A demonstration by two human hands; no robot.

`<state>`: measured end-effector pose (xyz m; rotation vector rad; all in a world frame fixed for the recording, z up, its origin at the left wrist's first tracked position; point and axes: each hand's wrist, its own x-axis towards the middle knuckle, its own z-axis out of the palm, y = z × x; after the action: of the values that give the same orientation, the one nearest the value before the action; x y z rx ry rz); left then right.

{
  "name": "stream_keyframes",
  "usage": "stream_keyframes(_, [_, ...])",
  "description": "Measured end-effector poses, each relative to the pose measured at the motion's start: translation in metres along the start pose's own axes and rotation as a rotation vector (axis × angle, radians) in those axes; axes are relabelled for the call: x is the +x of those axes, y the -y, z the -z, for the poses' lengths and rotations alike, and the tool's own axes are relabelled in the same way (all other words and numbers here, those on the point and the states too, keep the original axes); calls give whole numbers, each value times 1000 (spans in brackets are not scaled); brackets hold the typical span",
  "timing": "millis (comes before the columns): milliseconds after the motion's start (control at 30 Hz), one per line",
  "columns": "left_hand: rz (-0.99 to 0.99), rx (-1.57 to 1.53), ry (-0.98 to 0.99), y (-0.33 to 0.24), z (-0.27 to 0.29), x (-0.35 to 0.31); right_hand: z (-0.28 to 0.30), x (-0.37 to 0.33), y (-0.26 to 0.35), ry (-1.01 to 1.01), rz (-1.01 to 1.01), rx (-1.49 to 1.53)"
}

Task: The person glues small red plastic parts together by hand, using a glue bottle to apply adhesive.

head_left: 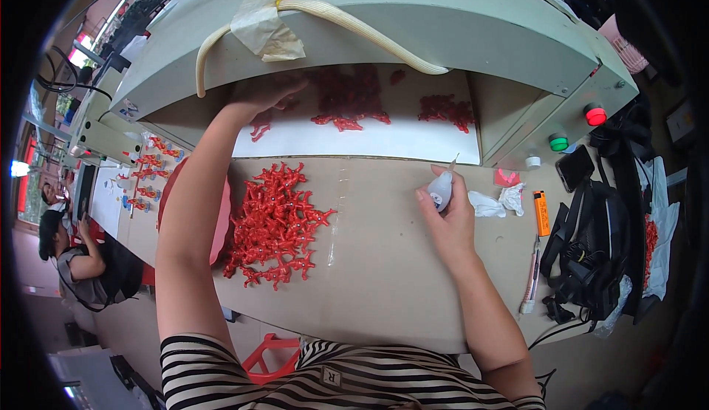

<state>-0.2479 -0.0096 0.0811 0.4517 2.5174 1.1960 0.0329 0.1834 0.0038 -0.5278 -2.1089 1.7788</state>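
My left hand (267, 97) reaches into the recess of the pale green cabinet, fingers stretched out and apart, with nothing visible in them. Just below it, small red figures (260, 125) lie on the white sheet (354, 144). My right hand (454, 221) is closed around a small translucent squeeze bottle (440, 190), its thin needle tip pointing up towards the recess. Between my forearms, a heap of glossy red plastic figures (273, 225) covers part of the brown tabletop. More red figures (348, 120) are spread further inside the recess, dim in its shadow.
A red tray (221, 221) stands left of the heap, partly behind my left forearm. Painted figures (148, 173) stand farther left. On the right are crumpled tissues (487, 205), an orange box (542, 213), a cutter knife (531, 273), a phone (574, 168) and a black bag (598, 247).
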Motion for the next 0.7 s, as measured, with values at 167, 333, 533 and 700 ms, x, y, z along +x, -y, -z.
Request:
stream_keyframes(167, [-730, 1105, -223, 59, 3, 8, 1, -1, 5, 20, -11, -26])
stream_keyframes(333, [-320, 689, -30, 54, 24, 18, 1, 0, 5, 25, -5, -27])
stream_keyframes(533, [-622, 783, -272, 12, -46, 42, 0, 2, 0, 20, 9, 11])
stream_keyframes(700, [-675, 564, -337, -20, -80, 50, -1, 2, -3, 17, 28, 27])
